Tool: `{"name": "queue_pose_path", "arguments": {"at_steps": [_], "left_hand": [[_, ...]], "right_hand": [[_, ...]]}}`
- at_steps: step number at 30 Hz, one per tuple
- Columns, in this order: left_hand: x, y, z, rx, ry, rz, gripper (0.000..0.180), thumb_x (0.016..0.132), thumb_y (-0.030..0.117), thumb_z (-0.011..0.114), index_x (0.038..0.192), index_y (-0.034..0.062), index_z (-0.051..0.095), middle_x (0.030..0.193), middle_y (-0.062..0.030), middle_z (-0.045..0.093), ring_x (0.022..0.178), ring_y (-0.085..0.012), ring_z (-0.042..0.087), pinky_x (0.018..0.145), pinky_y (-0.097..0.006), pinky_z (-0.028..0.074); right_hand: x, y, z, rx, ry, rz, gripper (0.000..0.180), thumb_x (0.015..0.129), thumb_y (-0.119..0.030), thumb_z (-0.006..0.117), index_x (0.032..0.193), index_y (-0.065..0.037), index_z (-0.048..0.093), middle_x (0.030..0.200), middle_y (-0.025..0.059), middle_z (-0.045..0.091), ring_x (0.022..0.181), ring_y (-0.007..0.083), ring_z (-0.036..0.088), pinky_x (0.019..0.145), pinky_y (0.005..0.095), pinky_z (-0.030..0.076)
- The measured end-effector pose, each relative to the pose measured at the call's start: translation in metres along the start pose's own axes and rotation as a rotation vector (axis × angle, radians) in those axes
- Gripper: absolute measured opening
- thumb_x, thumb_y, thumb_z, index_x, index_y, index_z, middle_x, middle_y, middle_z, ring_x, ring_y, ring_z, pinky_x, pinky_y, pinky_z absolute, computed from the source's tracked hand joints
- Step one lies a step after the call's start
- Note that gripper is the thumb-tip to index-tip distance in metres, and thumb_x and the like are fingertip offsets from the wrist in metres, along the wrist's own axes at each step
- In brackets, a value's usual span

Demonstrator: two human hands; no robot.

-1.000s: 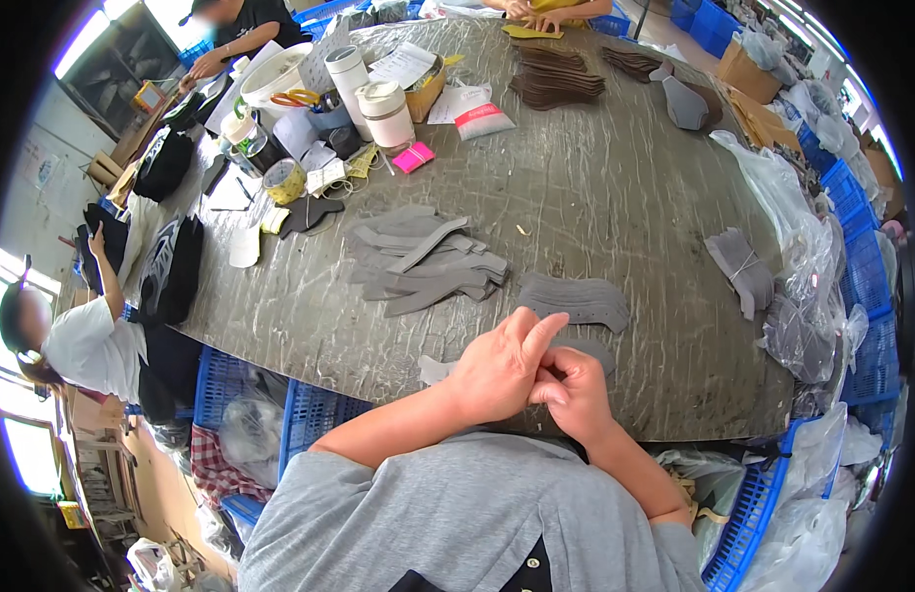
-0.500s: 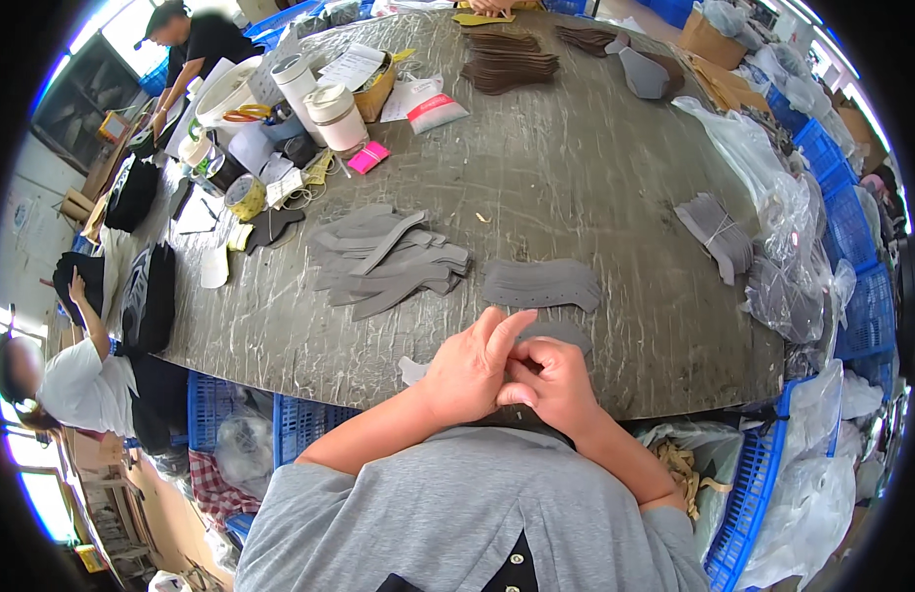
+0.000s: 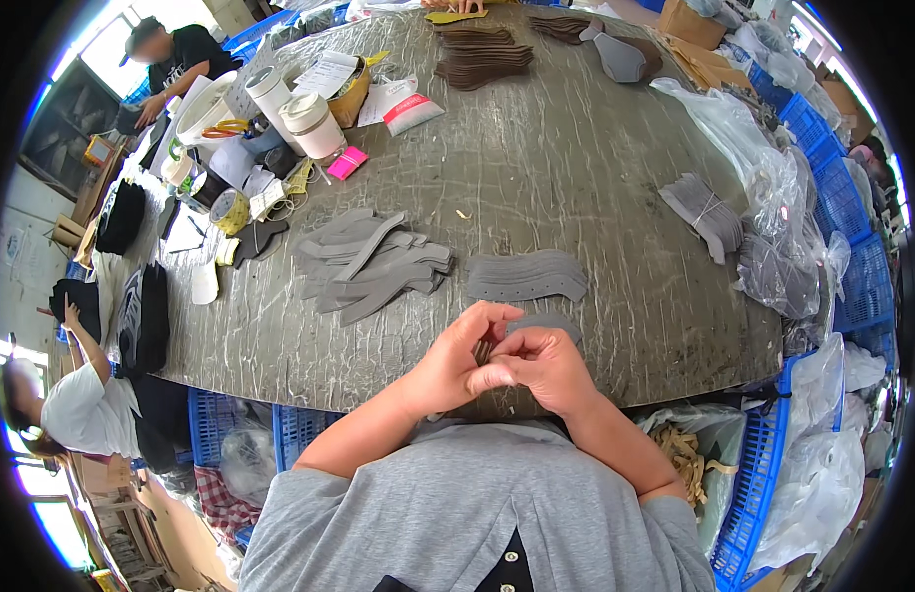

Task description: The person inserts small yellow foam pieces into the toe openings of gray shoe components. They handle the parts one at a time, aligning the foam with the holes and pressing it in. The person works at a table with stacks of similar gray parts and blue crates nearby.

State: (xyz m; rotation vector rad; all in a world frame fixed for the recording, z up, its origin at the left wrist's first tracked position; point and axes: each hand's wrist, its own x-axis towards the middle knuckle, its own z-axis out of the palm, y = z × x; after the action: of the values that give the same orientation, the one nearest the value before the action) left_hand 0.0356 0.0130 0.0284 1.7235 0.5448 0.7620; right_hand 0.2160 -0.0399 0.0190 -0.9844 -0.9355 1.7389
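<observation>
My left hand (image 3: 460, 357) and my right hand (image 3: 554, 369) meet over the near edge of the table. Both have curled fingers, with thumbs and fingertips pinched close together; whatever they grip is too small or hidden to name. Just beyond the right fingertips lies a grey cut piece (image 3: 556, 323), partly covered by the hand. Farther off is a neat fanned stack of grey curved pieces (image 3: 526, 276) with small holes along the edge. To its left spreads a loose heap of grey strips (image 3: 364, 259).
A tied grey bundle (image 3: 702, 215) lies at the right, near clear plastic bags (image 3: 773, 212). Brown stacked pieces (image 3: 482, 57) sit at the back. Jars (image 3: 314, 126), a tape roll (image 3: 229, 211) and papers crowd the left. Blue crates (image 3: 758, 483) flank the table; other people work at the left.
The view has shifted slightly. My left hand's raised fingers have curled down, and its thumb now meets my right fingertips. A small pale grey piece beside my left wrist is no longer visible there.
</observation>
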Motion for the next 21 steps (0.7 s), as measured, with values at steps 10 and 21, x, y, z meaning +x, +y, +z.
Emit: {"name": "queue_pose_path", "arguments": {"at_steps": [10, 21], "left_hand": [[0.001, -0.004, -0.006, 0.315, -0.003, 0.19, 0.099, 0.079, 0.078, 0.05, 0.141, 0.0011, 0.039, 0.1, -0.0129, 0.051, 0.073, -0.0252, 0.057, 0.059, -0.036, 0.05], [-0.001, 0.002, 0.0, 0.422, -0.082, 0.179, 0.111, 0.071, 0.081, 0.053, 0.146, 0.0026, 0.031, 0.1, -0.0172, 0.05, 0.069, -0.0336, 0.058, 0.059, -0.042, 0.05]], "right_hand": [[-0.006, -0.011, 0.012, -0.322, 0.11, -0.048, 0.012, 0.09, -0.006, 0.068, 0.095, 0.005, 0.071, 0.081, 0.0062, 0.07, 0.068, 0.0094, 0.061, 0.062, 0.0247, 0.05], [-0.007, -0.005, 0.002, -0.236, 0.082, -0.008, 0.009, 0.085, -0.003, 0.07, 0.09, 0.003, 0.071, 0.082, 0.0047, 0.071, 0.075, 0.009, 0.063, 0.068, 0.0249, 0.051]]}}
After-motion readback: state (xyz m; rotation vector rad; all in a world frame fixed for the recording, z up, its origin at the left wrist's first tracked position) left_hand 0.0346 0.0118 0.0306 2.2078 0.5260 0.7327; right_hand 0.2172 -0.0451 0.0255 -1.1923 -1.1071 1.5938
